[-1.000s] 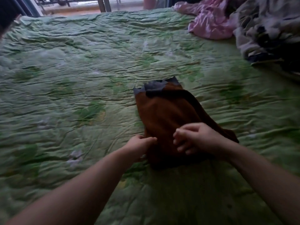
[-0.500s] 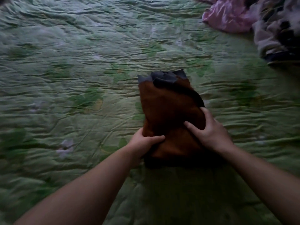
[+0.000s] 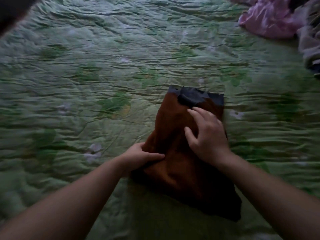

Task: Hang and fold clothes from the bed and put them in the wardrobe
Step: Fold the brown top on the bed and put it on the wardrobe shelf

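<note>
A folded brown garment [image 3: 174,122] with a dark grey band at its far end lies on the green quilted bed cover [image 3: 86,75]. My right hand [image 3: 206,134] lies flat on top of it with straight, spread fingers, pressing the cloth near the grey band. At the garment's left edge my left hand [image 3: 140,155] holds the cloth, thumb on top and fingers tucked under the edge. The near end of the garment is in deep shadow.
A crumpled pink garment [image 3: 270,19] lies at the far right of the bed, with a grey patterned pile [image 3: 310,45] beside it at the right frame edge. A dark shape [image 3: 12,9] fills the top left corner.
My right hand has slid up the garment from its near end toward the grey band, flattening out. My left hand has stayed at the left edge. The view has tilted down and left.
</note>
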{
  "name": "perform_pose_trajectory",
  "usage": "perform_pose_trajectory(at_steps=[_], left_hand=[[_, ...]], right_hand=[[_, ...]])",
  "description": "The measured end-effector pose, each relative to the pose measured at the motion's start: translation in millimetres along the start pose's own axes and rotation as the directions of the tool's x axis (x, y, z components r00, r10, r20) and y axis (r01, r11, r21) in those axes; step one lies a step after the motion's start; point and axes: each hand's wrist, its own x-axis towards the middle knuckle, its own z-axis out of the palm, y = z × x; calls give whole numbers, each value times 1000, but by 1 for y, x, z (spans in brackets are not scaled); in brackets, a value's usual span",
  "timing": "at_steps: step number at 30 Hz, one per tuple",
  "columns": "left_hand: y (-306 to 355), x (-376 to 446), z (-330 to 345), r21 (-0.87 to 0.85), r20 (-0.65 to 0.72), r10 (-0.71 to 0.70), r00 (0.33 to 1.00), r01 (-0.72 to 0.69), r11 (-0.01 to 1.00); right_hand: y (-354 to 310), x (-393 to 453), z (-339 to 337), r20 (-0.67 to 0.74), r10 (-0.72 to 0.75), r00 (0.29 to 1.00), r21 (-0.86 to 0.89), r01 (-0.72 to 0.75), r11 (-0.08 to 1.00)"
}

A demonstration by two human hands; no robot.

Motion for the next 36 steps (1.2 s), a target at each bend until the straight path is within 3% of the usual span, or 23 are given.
perform_pose_trajectory(at_steps=[1,3,5,7,9,11,13,15,16,18,19,30,36], left_hand=[[-3,2,-1,-2,-3,4,1000,-4,1000],[-8,4,-4,-12,-16,15,1000,-16,1000],[-11,7,-5,-17,-17,26,1000,-26,1000],[-13,10,-4,-28,-20,36,999,-36,999],[-14,11,-5,-29,-34,38,999,-39,999],[-14,12,-5,-32,-42,31,999,-32,999],[-14,12,-5,-35,-44,27,999,-29,999],[-13,10,-4,-29,-42,31,999,-32,999],[-13,10,-4,-29,-43,32,999,-33,999],[-13,8,-3,-39,-47,32,998,-34,999],[-12,6,-2,-47,-47,30,998,-32,998],[-12,-22,5,-44,-48,-62,997,60,997],[-13,-52,10,-52,-28,-139,990,138,989]], right_hand=[[-2,15,3,106,-86,991,12,85,996],[11,43,14,269,-80,960,-73,103,992],[45,67,20,300,153,942,-205,-93,974],[81,79,15,314,411,856,-198,-364,910],[97,81,9,314,512,799,-237,-457,858],[89,76,6,193,436,879,-295,-372,880],[63,64,3,126,150,981,-236,-118,965],[38,43,3,230,-119,966,-150,156,976],[31,33,7,326,-170,930,-131,222,966],[25,22,14,491,-130,861,-178,245,953],[26,21,16,509,-100,855,-215,240,947],[16,-71,-9,455,-243,856,-261,390,883],[9,-132,-9,533,-242,811,-315,455,833]])
